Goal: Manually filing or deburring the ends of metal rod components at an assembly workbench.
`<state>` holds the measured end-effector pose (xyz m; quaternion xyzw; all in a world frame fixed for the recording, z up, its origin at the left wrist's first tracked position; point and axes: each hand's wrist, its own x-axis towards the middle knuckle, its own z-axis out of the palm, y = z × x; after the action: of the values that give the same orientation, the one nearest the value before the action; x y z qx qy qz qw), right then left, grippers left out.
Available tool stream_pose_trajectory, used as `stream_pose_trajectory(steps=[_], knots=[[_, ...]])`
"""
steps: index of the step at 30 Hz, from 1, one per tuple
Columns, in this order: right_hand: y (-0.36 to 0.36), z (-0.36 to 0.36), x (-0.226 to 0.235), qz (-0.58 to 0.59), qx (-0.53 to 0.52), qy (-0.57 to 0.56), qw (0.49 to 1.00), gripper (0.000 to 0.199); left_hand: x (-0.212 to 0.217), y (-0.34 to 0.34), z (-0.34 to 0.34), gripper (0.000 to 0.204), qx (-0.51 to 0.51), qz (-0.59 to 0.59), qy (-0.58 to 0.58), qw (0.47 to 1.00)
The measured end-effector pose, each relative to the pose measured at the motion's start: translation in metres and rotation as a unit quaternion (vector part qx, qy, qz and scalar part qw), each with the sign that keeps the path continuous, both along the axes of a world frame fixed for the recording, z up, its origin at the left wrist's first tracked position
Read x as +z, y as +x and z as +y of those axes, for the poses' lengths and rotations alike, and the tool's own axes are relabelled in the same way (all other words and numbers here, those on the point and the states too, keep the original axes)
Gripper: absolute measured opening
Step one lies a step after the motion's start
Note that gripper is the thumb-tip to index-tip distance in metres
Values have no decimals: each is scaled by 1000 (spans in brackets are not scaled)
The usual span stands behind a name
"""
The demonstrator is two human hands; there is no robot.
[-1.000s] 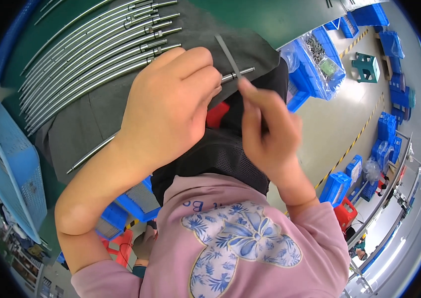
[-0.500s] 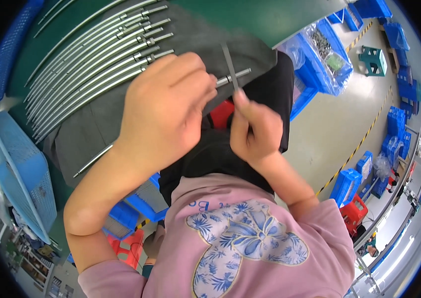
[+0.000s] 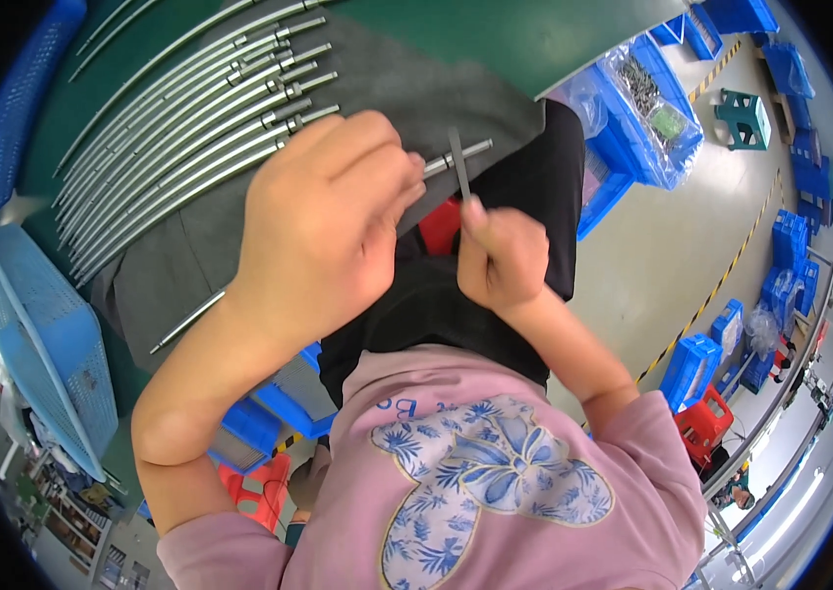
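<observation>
My left hand (image 3: 328,211) is closed around a slim metal rod (image 3: 472,151). One end of the rod sticks out to the right of the fingers, and its thin tail shows at the lower left beyond my wrist. In my closed right hand (image 3: 505,258) is a narrow flat grey file (image 3: 458,157), pinched at its near end. It lies across the rod near a collar and seems to touch it. Similar metal rods (image 3: 180,147) rest side by side to the left on a dark grey cloth (image 3: 436,74).
The cloth covers part of a green table (image 3: 495,29). A light-blue basket (image 3: 48,344) stands at the left. To the right, a blue bin (image 3: 677,98) holds small metal parts in plastic, and a green stool (image 3: 743,118) stands on the floor. Blue crates (image 3: 308,393) sit below the table.
My right hand has drawn the file a short way toward me across the rod. The left hand keeps its hold, almost unmoved.
</observation>
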<state>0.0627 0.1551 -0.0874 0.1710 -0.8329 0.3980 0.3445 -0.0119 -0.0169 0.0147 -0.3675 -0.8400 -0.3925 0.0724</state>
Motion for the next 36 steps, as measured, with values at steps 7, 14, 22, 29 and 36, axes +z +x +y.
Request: stream_pose_trajectory(steps=[7, 14, 22, 29, 36], knots=[[2, 0, 12, -23, 28, 28, 999, 19, 0, -1, 0, 17, 1, 13, 9, 1000], [9, 2, 28, -38, -2, -3, 999, 35, -3, -2, -1, 17, 7, 5, 26, 1000], [16, 3, 52, -67, -19, 18, 997, 37, -2, 0, -1, 16, 5, 5, 20, 1000], [-1, -10, 56, -74, -23, -6, 997, 38, -2, 0, -2, 16, 6, 8, 16, 1000], [-18, -16, 42, 9, -20, -49, 999, 39, -1, 0, -1, 16, -1, 9, 18, 1000]])
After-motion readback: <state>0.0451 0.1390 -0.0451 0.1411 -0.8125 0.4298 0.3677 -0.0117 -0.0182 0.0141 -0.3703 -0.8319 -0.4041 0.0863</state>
